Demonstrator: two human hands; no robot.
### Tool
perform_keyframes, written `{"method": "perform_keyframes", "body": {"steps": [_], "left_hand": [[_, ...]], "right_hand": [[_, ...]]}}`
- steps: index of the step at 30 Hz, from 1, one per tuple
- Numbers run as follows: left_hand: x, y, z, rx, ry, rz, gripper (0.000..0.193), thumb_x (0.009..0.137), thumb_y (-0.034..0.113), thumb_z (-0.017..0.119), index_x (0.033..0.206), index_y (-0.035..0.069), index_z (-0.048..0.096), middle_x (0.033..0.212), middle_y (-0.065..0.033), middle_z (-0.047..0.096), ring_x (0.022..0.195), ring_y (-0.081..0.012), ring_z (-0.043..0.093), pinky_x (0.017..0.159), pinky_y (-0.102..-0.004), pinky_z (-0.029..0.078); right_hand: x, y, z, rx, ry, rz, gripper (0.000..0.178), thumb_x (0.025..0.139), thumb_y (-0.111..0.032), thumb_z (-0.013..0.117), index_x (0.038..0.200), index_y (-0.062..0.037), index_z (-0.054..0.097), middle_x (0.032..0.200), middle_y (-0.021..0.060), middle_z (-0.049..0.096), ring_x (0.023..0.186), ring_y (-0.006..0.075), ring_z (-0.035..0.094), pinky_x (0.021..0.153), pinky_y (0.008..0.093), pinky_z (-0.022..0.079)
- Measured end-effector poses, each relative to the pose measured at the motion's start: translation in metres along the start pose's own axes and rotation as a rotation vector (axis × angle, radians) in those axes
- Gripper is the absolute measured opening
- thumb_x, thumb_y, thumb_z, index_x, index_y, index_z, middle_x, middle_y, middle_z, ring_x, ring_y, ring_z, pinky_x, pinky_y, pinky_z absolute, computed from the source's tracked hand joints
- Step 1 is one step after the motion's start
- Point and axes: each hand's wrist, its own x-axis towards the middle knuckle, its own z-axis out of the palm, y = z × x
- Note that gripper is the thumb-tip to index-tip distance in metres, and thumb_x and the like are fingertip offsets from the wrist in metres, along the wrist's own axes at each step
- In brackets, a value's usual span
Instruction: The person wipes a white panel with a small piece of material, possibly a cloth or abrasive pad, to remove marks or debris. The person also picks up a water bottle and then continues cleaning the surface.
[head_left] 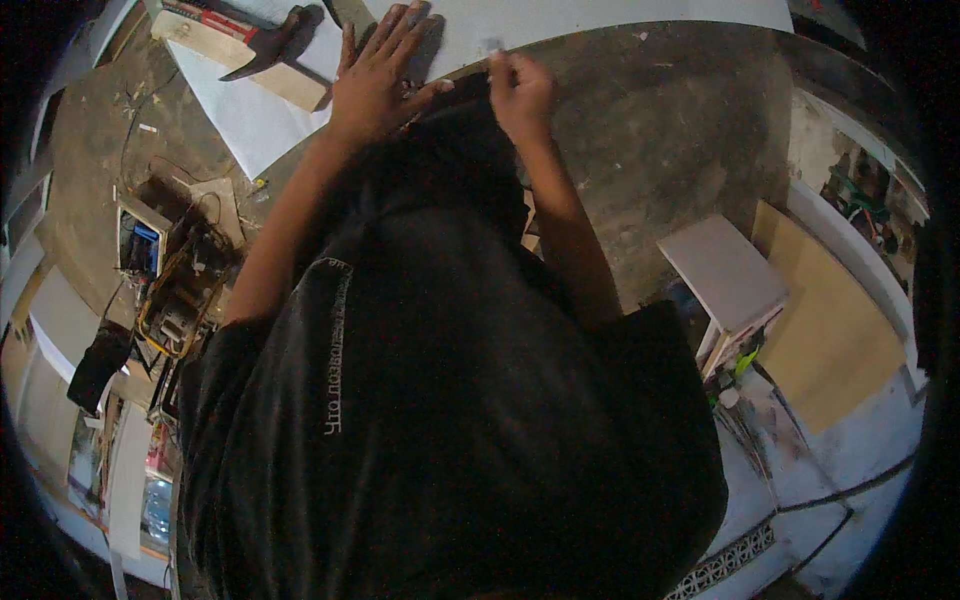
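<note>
My left hand (375,85) lies with its fingers spread on a white sheet (590,15) at the far edge of the view. To its right, my right hand (524,98) is closed in a pinch near the sheet's near edge. A small greyish, partly see-through patch shows at its fingertips, too unclear to name. Left of my left hand, a claw hammer (275,45) with a dark head and a red handle rests across a pale wooden block (300,85), which lies on white sheet material.
Electrical parts with wires and a yellow frame (175,310) stand on the left. A pale box-like stand (725,270) and a tan board (830,320) are at the right. The worn grey surface (640,130) stretches between. My dark shirt hides the middle.
</note>
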Motion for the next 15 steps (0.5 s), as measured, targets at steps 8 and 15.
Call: {"method": "perform_keyframes", "body": {"steps": [8,15], "left_hand": [[-0.013,0.003,-0.004,0.102,-0.158,0.049,0.077,0.089,0.063,0.045,0.150,0.019,0.028,0.156,-0.0007,0.026,0.144,-0.0190,0.022,0.114,-0.0579,0.002],[-0.012,0.012,-0.011,0.078,-0.247,0.120,0.080,0.090,0.063,0.043,0.151,0.015,0.024,0.156,-0.0025,0.025,0.145,-0.0197,0.020,0.115,-0.0567,0.001]], "right_hand": [[-0.005,-0.007,0.002,0.063,-0.028,-0.153,0.027,0.091,-0.023,0.063,0.081,0.0011,0.064,0.067,0.0131,0.062,0.054,0.0202,0.053,0.053,0.0331,0.043],[-0.013,0.025,-0.055,0.055,0.300,0.080,0.039,0.095,-0.033,0.060,0.071,-0.0030,0.061,0.061,-0.0019,0.055,0.054,0.0076,0.048,0.051,0.0253,0.038]]}}
